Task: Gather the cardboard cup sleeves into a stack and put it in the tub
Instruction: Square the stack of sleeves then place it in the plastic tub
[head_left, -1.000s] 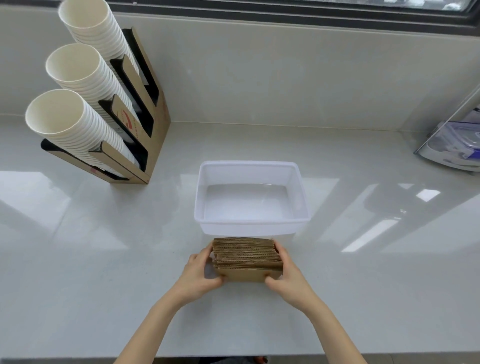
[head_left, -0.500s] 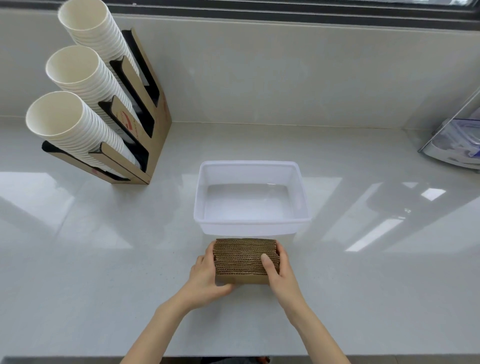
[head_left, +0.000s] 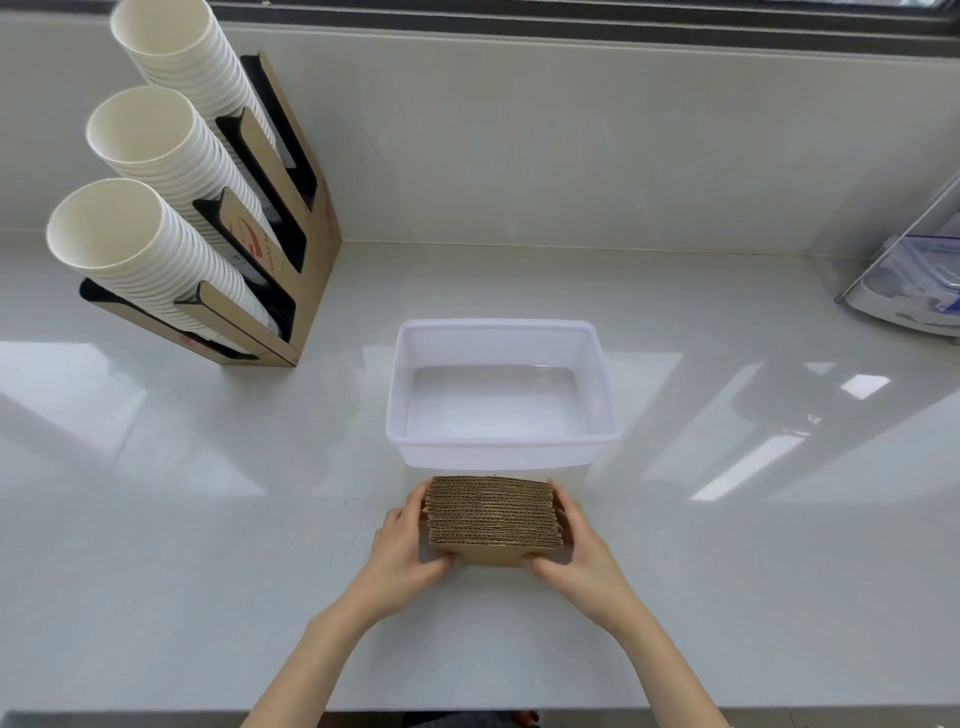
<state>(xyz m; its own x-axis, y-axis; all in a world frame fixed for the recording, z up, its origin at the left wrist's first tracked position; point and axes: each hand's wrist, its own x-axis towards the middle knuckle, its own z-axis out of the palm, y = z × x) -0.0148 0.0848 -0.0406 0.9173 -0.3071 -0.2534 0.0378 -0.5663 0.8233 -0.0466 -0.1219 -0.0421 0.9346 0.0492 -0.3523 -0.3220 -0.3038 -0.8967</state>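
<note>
While both hands (head_left: 571, 551) clasp it, sleeve stack (head_left: 493, 514) outside tub (head_left: 498, 447)

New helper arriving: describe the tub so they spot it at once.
On the pale counter, look at the middle, right of the cardboard rack of white cups. The tub is clear, rectangular and empty, just beyond the brown sleeves held between two hands.

Glossy counter (head_left: 208, 519) — translucent plastic tub (head_left: 498, 447) — corrugated sleeves (head_left: 493, 512).
</note>
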